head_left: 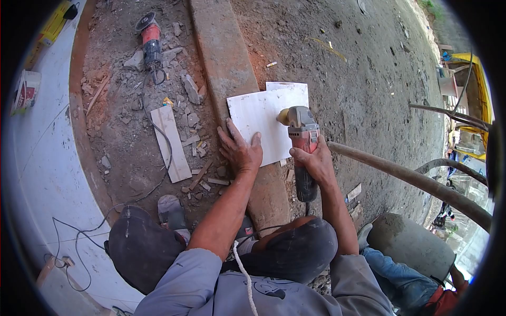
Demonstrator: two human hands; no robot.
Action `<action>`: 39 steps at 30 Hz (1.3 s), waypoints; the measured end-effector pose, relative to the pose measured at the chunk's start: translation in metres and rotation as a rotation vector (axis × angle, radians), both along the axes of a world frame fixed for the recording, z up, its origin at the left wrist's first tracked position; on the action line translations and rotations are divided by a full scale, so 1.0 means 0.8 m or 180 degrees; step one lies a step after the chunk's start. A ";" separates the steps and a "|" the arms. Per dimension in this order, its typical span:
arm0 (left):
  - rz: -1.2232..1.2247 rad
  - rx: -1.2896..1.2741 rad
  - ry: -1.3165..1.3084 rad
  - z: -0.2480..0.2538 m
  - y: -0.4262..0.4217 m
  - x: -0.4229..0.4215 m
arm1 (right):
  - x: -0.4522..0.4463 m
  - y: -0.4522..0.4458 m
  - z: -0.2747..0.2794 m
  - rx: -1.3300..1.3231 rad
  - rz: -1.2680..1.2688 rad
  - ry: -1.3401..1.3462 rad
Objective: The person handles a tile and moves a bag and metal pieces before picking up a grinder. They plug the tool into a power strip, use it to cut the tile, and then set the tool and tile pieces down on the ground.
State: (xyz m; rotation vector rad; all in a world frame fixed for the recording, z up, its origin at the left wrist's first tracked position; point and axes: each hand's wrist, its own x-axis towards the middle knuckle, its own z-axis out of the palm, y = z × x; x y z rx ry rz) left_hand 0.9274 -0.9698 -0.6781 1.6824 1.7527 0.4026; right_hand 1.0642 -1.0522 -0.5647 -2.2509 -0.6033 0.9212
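Note:
A white tile (266, 121) lies across a long concrete curb, with a second white piece (287, 86) showing behind its far edge. My left hand (241, 147) holds the tile at its near left edge, thumb on the face and fingers spread along the side. In my right hand (316, 160) is a red and black angle grinder (304, 138), gripped around its body. The grinder's yellowish round attachment (283, 117) is at the tile's right part; whether it touches the surface I cannot tell.
Another angle grinder (151, 42) lies on the rubble at upper left. A pale plank (171, 145) with a cable across it lies left of the curb (221, 47). A long pole (411, 181) slants in from the right. Beside me is another person's jeans leg (395, 274) near a grey container (411, 242).

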 end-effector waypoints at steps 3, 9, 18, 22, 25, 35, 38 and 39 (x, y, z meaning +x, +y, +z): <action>-0.0058 -0.0032 0.0014 0.002 0.001 -0.002 | -0.004 0.006 0.009 0.0039 -0.0073 0.0087; -0.0105 -0.0069 0.0000 0.002 0.002 -0.002 | -0.003 0.009 0.012 -0.0217 -0.0095 0.0213; -0.0110 0.0075 -0.0036 -0.002 0.000 -0.003 | -0.002 0.006 0.007 0.0050 0.0008 0.0008; -0.0119 0.0119 -0.0023 -0.003 0.000 -0.003 | 0.001 0.005 0.003 -0.0051 0.0013 0.0013; -0.0048 0.0157 -0.0067 -0.006 -0.001 -0.002 | 0.003 0.002 -0.001 -0.0099 0.0052 -0.0030; -0.0064 0.0196 -0.0174 -0.005 -0.001 -0.004 | 0.004 0.001 -0.004 -0.0153 0.0080 -0.0107; -0.0073 0.0229 -0.0193 -0.006 -0.002 -0.004 | 0.003 0.003 0.000 -0.0210 0.0059 -0.0102; -0.0071 0.0231 -0.0175 -0.008 -0.002 -0.004 | 0.003 0.003 0.000 -0.0254 0.0067 -0.0121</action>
